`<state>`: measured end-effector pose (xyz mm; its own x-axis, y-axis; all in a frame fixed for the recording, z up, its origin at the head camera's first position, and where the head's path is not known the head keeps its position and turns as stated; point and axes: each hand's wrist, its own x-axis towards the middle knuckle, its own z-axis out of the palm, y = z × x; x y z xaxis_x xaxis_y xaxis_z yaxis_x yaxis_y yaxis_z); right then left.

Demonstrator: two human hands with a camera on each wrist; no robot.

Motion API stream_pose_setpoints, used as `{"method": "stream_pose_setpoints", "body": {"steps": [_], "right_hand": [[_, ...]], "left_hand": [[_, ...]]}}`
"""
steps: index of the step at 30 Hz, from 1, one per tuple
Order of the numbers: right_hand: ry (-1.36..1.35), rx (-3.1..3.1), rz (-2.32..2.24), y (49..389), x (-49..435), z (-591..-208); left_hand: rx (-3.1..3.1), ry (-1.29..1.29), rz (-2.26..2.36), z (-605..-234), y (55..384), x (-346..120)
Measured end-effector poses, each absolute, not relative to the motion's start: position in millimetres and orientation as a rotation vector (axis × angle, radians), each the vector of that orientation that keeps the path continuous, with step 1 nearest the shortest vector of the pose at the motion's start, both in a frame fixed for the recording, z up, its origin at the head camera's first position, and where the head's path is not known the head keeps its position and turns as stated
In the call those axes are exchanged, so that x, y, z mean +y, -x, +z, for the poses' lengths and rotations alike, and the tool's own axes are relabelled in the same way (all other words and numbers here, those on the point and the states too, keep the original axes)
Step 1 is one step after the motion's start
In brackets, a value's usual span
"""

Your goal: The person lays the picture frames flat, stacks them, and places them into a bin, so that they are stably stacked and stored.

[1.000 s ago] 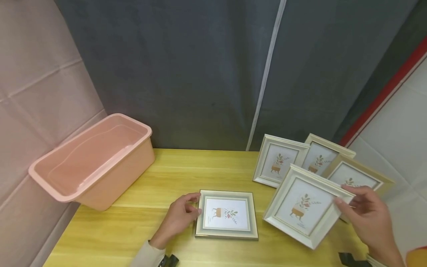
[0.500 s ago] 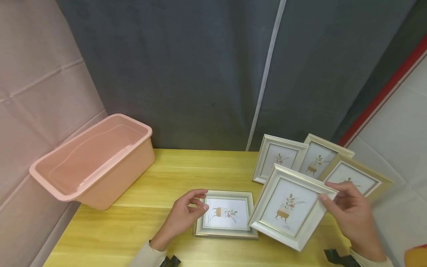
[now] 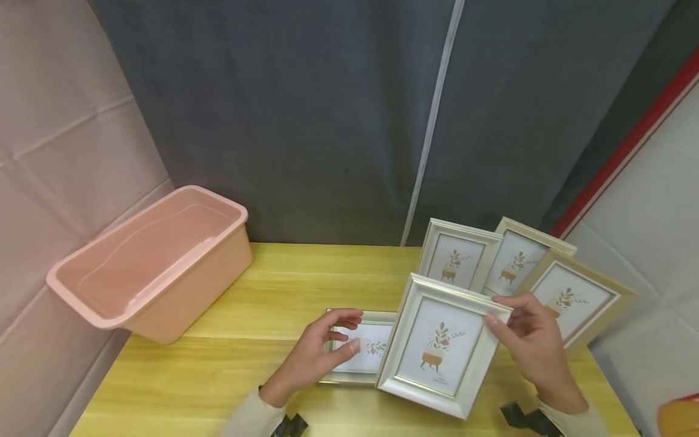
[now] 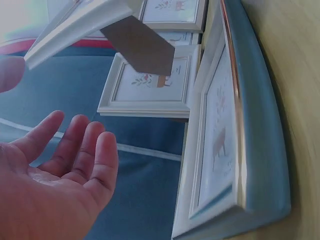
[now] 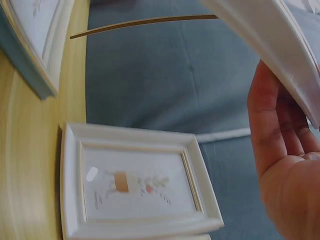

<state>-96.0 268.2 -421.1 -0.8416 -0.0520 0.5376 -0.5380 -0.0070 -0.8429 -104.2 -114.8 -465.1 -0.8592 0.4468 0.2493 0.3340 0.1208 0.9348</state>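
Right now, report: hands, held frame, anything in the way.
Right hand pinches white frame, off table. Left hand relaxed, empty. Possible obstruction: flat-lying frame near left hand.

Your head view is evenly lit, with soft shadows and a pale sheen on the near part of the bench [image 3: 262,285]; lettering in the held picture frame [image 3: 441,349] is too soft to read. Your left wrist view washes out at upper left and bows the near picture frame [image 4: 225,120]. Your right wrist view catches a white glint on the lower picture frame [image 5: 135,185].
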Motion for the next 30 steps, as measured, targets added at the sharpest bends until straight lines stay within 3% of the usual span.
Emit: {"method": "stream_pose_setpoints", "body": {"steps": [14, 30], "right_hand": [[-0.671, -1.976, 1.926, 102, 234, -427], [-0.618, -1.929, 2.021, 109, 221, -435]], "left_hand": [[2.159, -1.090, 1.820, -472, 112, -100], [1.926, -1.127, 1.841, -477, 110, -98]]}}
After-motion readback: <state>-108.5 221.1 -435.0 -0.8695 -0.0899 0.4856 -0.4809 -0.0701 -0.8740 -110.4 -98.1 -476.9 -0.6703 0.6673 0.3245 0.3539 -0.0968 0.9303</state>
